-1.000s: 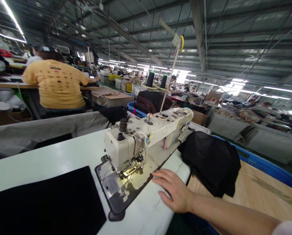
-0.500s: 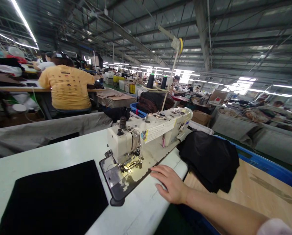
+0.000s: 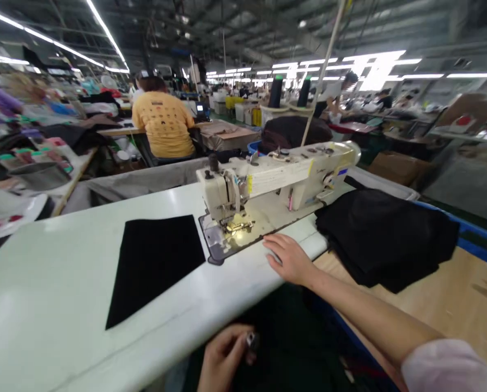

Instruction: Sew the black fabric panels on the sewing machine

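On the desk (image 3: pixel 64 272) we have the sewing machine (image 3: pixel 276 177), a cloth panel (image 3: pixel 157 267) to its left, a cloth stack (image 3: pixel 386 234) to its right, over a board (image 3: pixel 464 294); behind it we see thread cones (image 3: pixel 275 92) and, farther left, a seated co-worker (image 3: pixel 164 122); our right hand (image 3: pixel 290 258) lies before the machine; our left hand (image 3: pixel 226 351), a small part (image 3: pixel 251 340) in it, is below the desk's front edge.

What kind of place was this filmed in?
Most likely a garment or textile factory floor: an industrial sewing machine stands before the wearer, with thread cones behind it and a pile of black fabric pieces beside it.
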A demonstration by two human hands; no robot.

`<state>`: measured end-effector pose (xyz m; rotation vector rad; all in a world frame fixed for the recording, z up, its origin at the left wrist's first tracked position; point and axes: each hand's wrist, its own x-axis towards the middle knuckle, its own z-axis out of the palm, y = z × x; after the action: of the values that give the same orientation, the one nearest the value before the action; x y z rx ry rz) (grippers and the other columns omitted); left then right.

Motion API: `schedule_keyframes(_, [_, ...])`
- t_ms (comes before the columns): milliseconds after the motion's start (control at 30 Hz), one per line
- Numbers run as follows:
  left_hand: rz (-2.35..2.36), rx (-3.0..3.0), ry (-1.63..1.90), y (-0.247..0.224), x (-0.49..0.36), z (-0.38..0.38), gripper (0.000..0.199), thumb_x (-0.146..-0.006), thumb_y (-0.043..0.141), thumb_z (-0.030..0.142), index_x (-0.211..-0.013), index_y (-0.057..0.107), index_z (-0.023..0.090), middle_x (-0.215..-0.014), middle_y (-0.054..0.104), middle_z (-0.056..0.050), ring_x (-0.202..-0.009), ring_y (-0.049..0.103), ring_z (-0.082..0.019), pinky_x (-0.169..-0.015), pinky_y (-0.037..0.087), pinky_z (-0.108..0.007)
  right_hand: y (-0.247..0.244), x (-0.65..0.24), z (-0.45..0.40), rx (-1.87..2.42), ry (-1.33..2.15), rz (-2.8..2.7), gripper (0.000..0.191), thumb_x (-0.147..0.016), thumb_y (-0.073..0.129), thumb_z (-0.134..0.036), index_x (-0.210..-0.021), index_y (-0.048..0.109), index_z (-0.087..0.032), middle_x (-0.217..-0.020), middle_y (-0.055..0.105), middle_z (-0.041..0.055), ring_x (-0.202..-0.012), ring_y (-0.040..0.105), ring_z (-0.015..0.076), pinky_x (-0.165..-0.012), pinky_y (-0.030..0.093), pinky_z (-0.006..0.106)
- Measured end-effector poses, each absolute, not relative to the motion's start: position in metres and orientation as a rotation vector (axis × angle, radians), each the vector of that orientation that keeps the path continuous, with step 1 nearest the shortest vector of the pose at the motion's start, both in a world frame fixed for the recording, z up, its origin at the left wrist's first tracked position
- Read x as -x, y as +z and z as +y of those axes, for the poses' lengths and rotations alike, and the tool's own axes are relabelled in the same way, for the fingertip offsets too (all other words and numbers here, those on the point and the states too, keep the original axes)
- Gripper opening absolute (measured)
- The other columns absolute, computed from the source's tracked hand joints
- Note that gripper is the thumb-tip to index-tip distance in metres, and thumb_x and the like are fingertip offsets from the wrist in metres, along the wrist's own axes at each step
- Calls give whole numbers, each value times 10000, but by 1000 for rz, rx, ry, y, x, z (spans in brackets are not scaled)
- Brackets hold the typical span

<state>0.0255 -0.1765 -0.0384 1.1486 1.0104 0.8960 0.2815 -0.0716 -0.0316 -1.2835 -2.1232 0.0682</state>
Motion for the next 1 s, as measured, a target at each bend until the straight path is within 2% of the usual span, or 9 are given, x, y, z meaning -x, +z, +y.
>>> schedule_keyframes(67, [996, -1098, 931, -32, -37, -174, 378, -826, 722, 511, -865, 676, 138, -698, 707, -37, -590, 630, -155, -623, 532, -295, -29, -282, -75, 1243, 175, -2079, 211, -935, 539, -271, -1070, 684, -198, -1190, 684, 129, -1130, 597, 285, -1028, 449, 518])
schedule_keyframes(133, [972, -1067, 1008, -22, -47, -166, 381, -787, 758, 513, -828, 646, 151, -680, 722, -46, -556, 628, -154, -585, 513, -276, -22, -280, -83, 1211, 282, -2023, 202, -958, 517, -294, -963, 696, -201, -1067, 702, 114, -1051, 618, 256, -981, 476, 474])
schedule_keyframes(200, [975, -1070, 1072, -9, -54, -157, 358, -788, 765, 488, -818, 622, 161, -691, 731, -46, -558, 636, -149, -577, 509, -263, -10, -274, -97, 1182, 557, -1917, 260, -983, 495, -335, -879, 690, -198, -935, 697, 85, -933, 637, 217, -880, 515, 398])
schedule_keyframes(333, [981, -1172, 1118, 7, -61, -151, 312, -800, 760, 446, -800, 626, 163, -663, 708, -27, -560, 627, -141, -594, 511, -263, 18, -265, -131, 1075, 1260, -1675, 343, -962, 540, -485, -904, 703, -189, -914, 681, 41, -818, 626, 163, -751, 510, 300])
schedule_keyframes(467, [961, -1229, 1075, 7, -67, -155, 296, -817, 742, 438, -792, 622, 168, -637, 673, -8, -566, 614, -140, -593, 499, -261, 32, -263, -147, 1008, 1481, -1568, 353, -856, 679, -538, -882, 677, -186, -847, 666, 10, -779, 606, 153, -729, 486, 286])
schedule_keyframes(633, [913, -1295, 1032, 8, -70, -161, 285, -858, 700, 437, -818, 632, 163, -678, 667, -23, -607, 605, -150, -615, 490, -268, 27, -261, -141, 1059, 1436, -1531, 301, -886, 636, -489, -831, 603, -194, -732, 596, -34, -691, 551, 131, -680, 460, 272])
schedule_keyframes(767, [841, -1366, 1117, 14, -73, -163, 242, -866, 705, 383, -801, 655, 156, -1031, 696, -114, -806, 650, -185, -770, 514, -309, 11, -259, -132, 1206, 1232, -1520, 259, -882, 614, -441, -811, 593, -193, -722, 581, -35, -698, 537, 138, -697, 449, 284])
schedule_keyframes(833, [776, -1278, 1093, 18, -77, -164, 243, -863, 711, 384, -806, 633, 161, -1114, 687, -123, -833, 664, -195, -806, 515, -329, 4, -257, -130, 1214, 1234, -1555, 243, -885, 604, -417, -803, 599, -189, -736, 596, -25, -720, 553, 144, -699, 450, 285])
schedule_keyframes(1000, [785, -1040, 1107, 19, -85, -165, 258, -846, 735, 392, -828, 612, 166, -824, 692, -48, -779, 642, -174, -776, 486, -286, 1, -257, -132, 1256, 1031, -1688, 205, -912, 567, -347, -774, 610, -202, -765, 619, -2, -744, 578, 158, -711, 473, 296])
